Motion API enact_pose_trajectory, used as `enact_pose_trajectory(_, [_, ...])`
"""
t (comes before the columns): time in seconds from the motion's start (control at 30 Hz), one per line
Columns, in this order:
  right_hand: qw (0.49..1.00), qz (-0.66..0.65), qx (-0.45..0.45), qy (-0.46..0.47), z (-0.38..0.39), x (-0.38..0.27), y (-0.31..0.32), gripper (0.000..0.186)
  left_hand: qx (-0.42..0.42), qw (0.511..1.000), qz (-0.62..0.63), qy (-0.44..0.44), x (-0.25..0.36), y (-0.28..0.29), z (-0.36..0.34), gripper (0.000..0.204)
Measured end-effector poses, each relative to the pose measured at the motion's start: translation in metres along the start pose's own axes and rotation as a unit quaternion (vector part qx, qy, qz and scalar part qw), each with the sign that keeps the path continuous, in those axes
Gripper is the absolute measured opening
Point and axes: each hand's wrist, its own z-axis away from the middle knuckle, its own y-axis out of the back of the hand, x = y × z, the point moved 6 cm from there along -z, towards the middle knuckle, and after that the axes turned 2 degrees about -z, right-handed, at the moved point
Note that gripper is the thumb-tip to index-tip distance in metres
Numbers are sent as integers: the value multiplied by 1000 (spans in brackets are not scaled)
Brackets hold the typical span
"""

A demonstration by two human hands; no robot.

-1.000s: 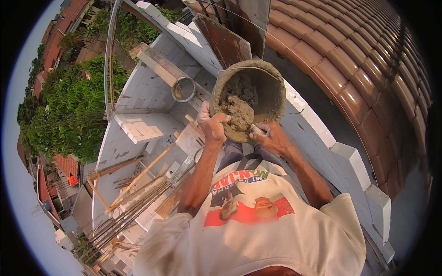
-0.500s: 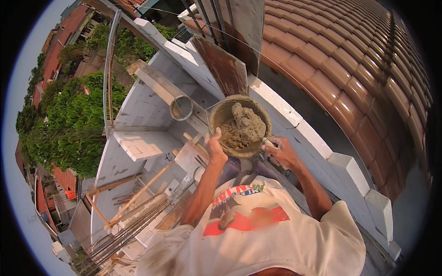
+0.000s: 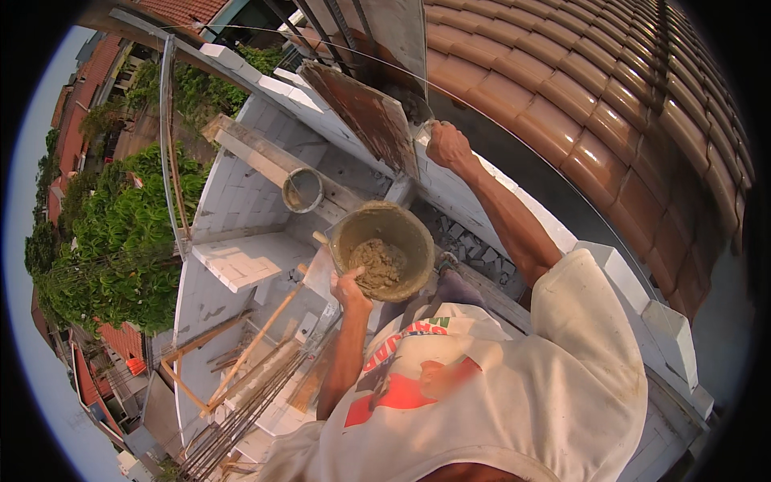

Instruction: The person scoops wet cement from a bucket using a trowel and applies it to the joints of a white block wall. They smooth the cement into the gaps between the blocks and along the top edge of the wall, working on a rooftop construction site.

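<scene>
My left hand [image 3: 350,287] grips the near left rim of a mortar bucket [image 3: 414,241], which tilts in front of my body. Wet grey-brown mortar [image 3: 382,267] lies in its bottom. Farther off to the right, my right hand [image 3: 448,145] is closed round the handle of a trowel. The trowel's blade [image 3: 417,110] reaches in beside the upright form boards, at the end of the white block wall [image 3: 514,204]. Part of the blade is hidden by the boards, so how much mortar it carries I cannot make out.
A brown-stained board [image 3: 365,112] and several steel bars [image 3: 341,36] stand at the column. A taut string crosses above the wall. Glazed roof tiles [image 3: 554,96] slope away at right. Left of the bucket are another bucket [image 3: 303,191] on a plank and a drop to a lower level.
My right hand has left the bucket and swung up and away to the column, taking the trowel and a large lump of mortar out. The bucket now sits lower and tilts more.
</scene>
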Motion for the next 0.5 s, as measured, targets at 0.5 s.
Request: enact_pose_trajectory(0.5, [988, 2, -147, 42, 213, -59, 50, 45, -116, 982, -87, -124, 56, -78, 14, 38])
